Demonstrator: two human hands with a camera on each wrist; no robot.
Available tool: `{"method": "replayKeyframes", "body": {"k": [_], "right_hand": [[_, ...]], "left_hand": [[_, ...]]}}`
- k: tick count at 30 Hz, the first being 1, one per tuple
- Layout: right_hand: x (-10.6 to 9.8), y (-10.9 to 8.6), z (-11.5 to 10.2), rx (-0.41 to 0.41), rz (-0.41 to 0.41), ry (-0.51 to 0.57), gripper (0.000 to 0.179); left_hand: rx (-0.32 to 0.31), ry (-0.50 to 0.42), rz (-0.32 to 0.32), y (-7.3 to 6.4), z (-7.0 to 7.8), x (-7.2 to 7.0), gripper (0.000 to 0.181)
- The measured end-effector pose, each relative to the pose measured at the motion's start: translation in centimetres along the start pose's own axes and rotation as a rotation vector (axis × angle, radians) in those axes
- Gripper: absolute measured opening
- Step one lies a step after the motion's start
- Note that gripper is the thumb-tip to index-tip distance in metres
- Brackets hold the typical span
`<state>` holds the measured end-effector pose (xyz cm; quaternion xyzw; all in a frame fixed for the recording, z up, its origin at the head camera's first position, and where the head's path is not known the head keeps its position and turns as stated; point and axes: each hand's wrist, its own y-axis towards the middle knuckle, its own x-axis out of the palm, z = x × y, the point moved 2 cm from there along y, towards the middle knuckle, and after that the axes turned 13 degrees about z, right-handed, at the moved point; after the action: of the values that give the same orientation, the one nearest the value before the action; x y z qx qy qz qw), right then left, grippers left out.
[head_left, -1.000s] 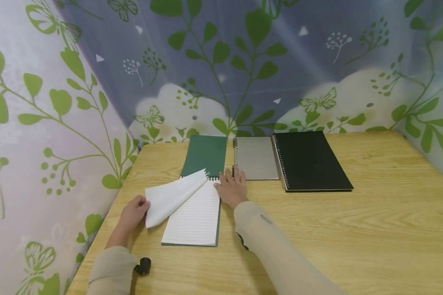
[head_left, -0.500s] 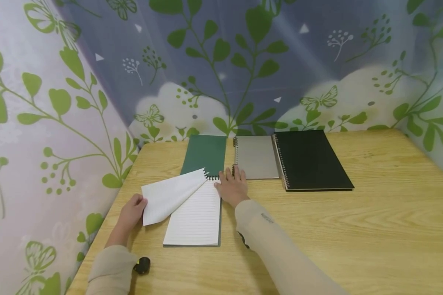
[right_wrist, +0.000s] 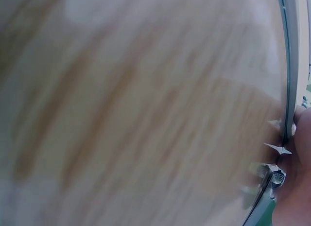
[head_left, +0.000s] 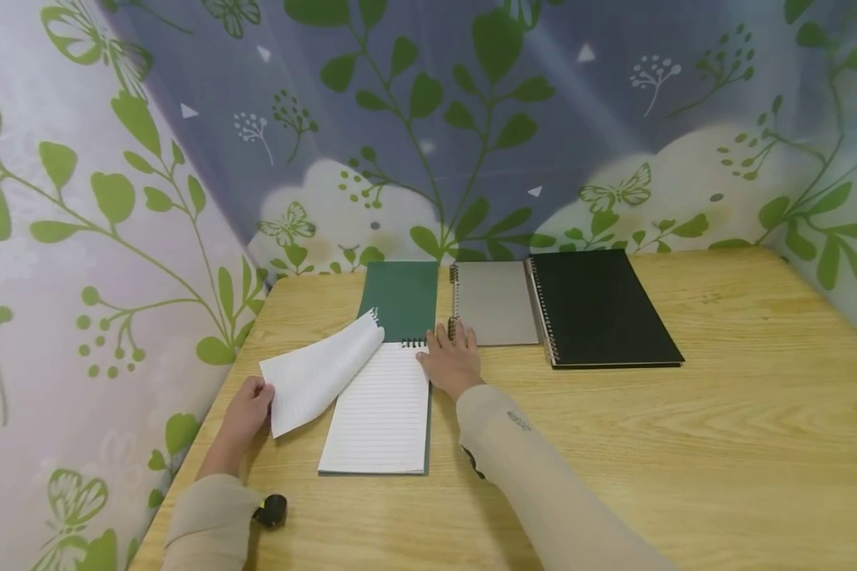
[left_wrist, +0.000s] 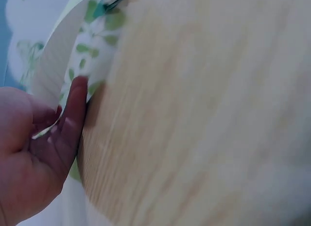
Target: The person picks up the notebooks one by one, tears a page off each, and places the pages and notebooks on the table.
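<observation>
A green spiral notebook [head_left: 400, 301] lies with its cover flipped back and its lined pad [head_left: 386, 420] showing. My left hand [head_left: 246, 408] pinches the lower left edge of a loose-hanging white sheet [head_left: 317, 377], which curls up over the pad. The sheet's ragged, holed top edge stands off to the left of the black ring binding [head_left: 414, 343]. In the left wrist view, thumb and fingers of the left hand [left_wrist: 43, 138] close on the paper [left_wrist: 58, 56]. With fingers spread, my right hand [head_left: 451, 361] rests on the pad's top right corner beside the rings.
A grey spiral notebook [head_left: 496, 301] lies just past the right hand's fingertips. Right of it is a larger black spiral notebook [head_left: 603, 309]. The wooden table [head_left: 685, 460] meets patterned wall cloth [head_left: 471, 159] at the back and left.
My left hand has drawn the sheet down and to the left. Its holed top edge has pulled away from the rings, baring more of the pad. The right hand has stayed nearly in place.
</observation>
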<state>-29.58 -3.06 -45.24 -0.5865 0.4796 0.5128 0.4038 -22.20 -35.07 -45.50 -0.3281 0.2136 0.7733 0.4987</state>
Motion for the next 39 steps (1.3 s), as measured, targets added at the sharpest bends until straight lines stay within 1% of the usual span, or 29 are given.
{"method": "replayKeyframes", "body": {"k": [2,5,8,10,12,14,17,23,30,36,39], "right_hand": [[0.1,0.1,0.0,-0.001,0.000,0.007,0.058],[0.1,0.1,0.1,-0.003,-0.007,0.017,0.058],[-0.1,0.0,0.2,0.000,-0.011,0.022,0.058],[-0.2,-0.1,0.3,0.001,-0.005,0.023,0.058],[-0.3,-0.1,0.3,0.002,0.004,0.023,0.057],[-0.3,-0.1,0.4,0.000,0.009,0.023,0.057],[-0.4,-0.2,0.3,-0.007,0.012,0.030,0.058],[-0.2,-0.2,0.1,-0.002,0.000,0.021,0.057],[-0.3,-0.4,0.1,0.006,0.010,0.026,0.057],[-0.2,-0.4,0.0,-0.001,0.012,-0.002,0.058],[-0.1,-0.3,0.0,0.002,0.015,0.000,0.057]], "left_hand": [[0.033,0.052,0.028,-0.2,0.2,-0.2,0.026],[0.087,0.141,0.113,-0.3,0.4,-0.8,0.026],[0.137,0.211,0.157,-0.2,0.2,-1.7,0.026],[0.162,0.224,0.152,0.0,0.0,-2.2,0.025],[0.175,0.222,0.120,0.1,-0.1,-2.4,0.027],[0.168,0.208,0.102,0.2,-0.2,-2.6,0.029],[0.141,0.194,0.108,0.2,-0.3,-2.7,0.031],[0.131,0.185,0.141,0.0,-0.3,-2.8,0.032],[0.124,0.185,0.181,0.7,-0.4,-2.6,0.031],[0.074,0.177,0.171,0.9,-0.3,-2.5,0.036],[0.058,0.165,0.172,1.1,-0.4,-2.4,0.039]]}}
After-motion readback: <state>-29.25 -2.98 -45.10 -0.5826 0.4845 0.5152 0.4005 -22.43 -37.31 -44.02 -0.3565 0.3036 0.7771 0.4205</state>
